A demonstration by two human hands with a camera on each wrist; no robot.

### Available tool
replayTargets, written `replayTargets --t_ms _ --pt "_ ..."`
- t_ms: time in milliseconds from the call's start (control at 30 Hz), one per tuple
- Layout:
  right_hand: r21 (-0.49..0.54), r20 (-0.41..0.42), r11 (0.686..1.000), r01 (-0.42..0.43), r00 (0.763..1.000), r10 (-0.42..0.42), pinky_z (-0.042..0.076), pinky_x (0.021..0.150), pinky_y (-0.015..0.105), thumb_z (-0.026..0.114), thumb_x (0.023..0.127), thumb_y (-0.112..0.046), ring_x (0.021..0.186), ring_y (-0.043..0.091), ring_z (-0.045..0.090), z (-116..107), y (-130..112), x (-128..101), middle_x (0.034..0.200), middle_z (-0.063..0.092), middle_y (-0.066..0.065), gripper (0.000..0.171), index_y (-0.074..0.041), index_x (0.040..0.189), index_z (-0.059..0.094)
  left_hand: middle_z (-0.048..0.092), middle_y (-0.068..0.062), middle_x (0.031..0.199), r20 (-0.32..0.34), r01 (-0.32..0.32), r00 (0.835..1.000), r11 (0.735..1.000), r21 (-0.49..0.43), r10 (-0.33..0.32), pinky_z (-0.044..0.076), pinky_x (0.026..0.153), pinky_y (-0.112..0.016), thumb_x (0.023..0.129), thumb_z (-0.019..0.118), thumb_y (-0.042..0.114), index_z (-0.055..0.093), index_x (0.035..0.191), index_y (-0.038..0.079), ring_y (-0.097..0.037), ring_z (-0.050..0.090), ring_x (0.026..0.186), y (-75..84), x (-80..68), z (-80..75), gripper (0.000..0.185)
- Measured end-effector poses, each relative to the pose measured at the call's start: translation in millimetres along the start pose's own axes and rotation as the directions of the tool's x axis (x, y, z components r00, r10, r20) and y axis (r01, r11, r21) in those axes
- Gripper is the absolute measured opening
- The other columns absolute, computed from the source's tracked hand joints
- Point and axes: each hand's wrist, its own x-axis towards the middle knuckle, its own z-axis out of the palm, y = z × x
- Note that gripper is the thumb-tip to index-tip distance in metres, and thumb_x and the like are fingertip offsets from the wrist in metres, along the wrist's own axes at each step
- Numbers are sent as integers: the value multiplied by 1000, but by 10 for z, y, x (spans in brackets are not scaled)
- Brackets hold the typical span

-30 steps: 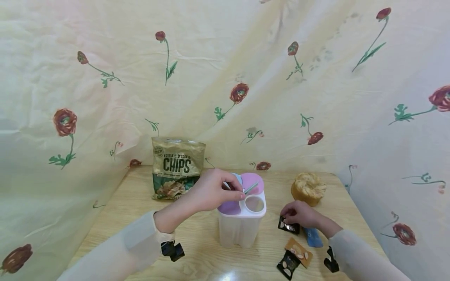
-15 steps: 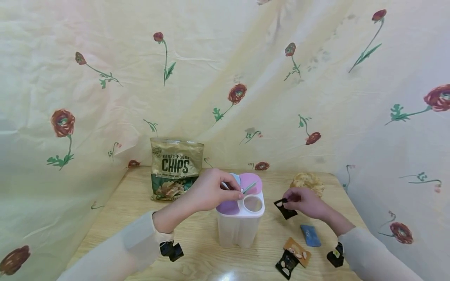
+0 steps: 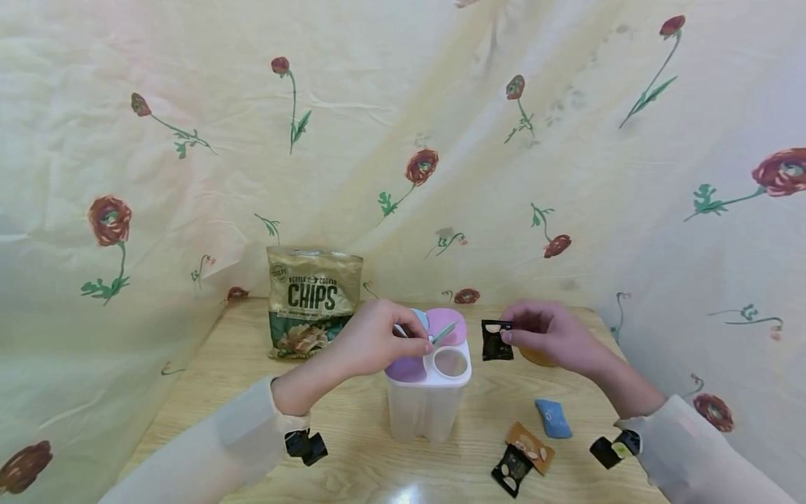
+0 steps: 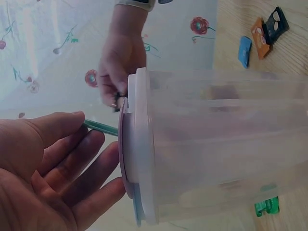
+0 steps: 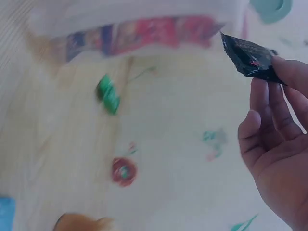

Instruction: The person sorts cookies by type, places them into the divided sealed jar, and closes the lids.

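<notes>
My left hand (image 3: 378,339) pinches a thin green lid (image 4: 101,127) by its edge, tilted up beside an uncovered round opening. That opening is in the top of a translucent container (image 3: 420,413) with a white rim and pink, purple and blue lids. In the left wrist view my fingers sit close to the lids. Right of the container, my right hand (image 3: 554,336) holds up a small black snack packet (image 3: 497,340) between thumb and fingers. Through the wall of the container (image 5: 144,9), red and blue wrappers show in the right wrist view.
A chips bag (image 3: 315,301) stands at the back left. A blue packet (image 3: 553,418), an orange packet (image 3: 531,448) and another black packet (image 3: 512,470) lie at the front right. A golden-brown round item (image 3: 537,357) is partly hidden behind my right hand. A green wrapped piece (image 5: 108,95) lies behind the container.
My right hand has picked up the black packet from the table and raised it up and left toward the container. My left hand stays put with the green lid.
</notes>
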Motion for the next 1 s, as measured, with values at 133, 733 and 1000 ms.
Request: replayTargets --t_ms 133,733,1000 --pt "62 -2 994 91 996 -91 56 64 32 71 95 -2 76 17 65 53 -215 20 93 71 7 14 -5 108 68 73 10 82 1 -2 1000 1000 5 2 53 65 -25 88 81 22 78 82 21 -18 69 76 9 -1 -10 7" --pt "31 32 988 151 988 -152 60 75 33 73 93 -2 86 17 71 432 -534 138 103 73 3 21 -15 109 74 74 10 82 -6 -8 1000 1000 8 8 53 64 -25 89 80 21 79 83 20 -13 68 74 -12 15 -10 6" --pt "-145 -5 978 150 988 -152 54 64 28 79 88 -5 73 11 64 497 -534 139 92 75 -9 23 -26 99 77 74 10 82 -8 1 1000 1000 10 -1 52 65 -25 89 80 21 79 83 20 -15 68 75 0 12 -11 6"
